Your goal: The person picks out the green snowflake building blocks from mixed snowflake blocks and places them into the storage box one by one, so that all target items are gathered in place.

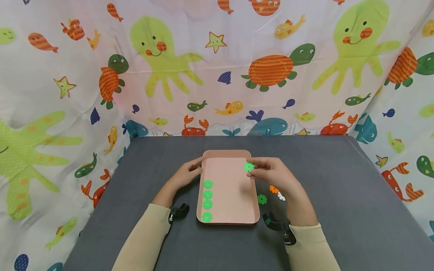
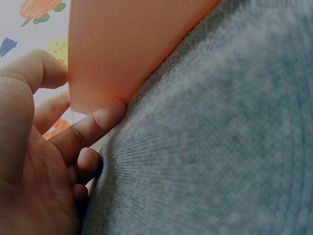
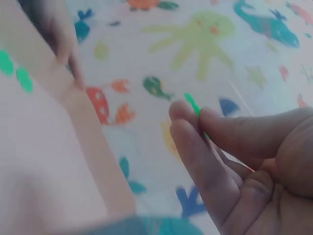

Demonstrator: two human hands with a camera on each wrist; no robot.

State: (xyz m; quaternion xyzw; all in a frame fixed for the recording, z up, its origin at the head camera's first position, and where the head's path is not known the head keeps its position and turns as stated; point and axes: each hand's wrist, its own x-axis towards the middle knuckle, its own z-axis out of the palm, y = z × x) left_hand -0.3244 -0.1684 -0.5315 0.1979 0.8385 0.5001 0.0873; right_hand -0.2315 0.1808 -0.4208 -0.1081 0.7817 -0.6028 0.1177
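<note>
My right hand (image 1: 276, 173) pinches a green toothed plastic snowflake disc (image 1: 249, 167) between thumb and fingers, over the right rim of the pink tray (image 1: 230, 180). From the right wrist view, the pinched disc (image 3: 192, 104) shows edge-on at the fingertips. My left hand (image 1: 184, 174) holds the tray's left edge near its far corner. Up close in the left wrist view, those fingers touch the rim and the outer wall of the tray (image 2: 112, 49). Several green snowflake discs (image 1: 208, 194) lie inside the tray in a column along its left wall.
On the grey cloth (image 1: 230, 248) right of the tray lie another green disc (image 1: 262, 199), an orange disc (image 1: 273, 189) and a white disc (image 1: 281, 196) partly behind the right hand. Behind the table hangs a sea-animal printed curtain (image 1: 210, 75), which also closes off both sides.
</note>
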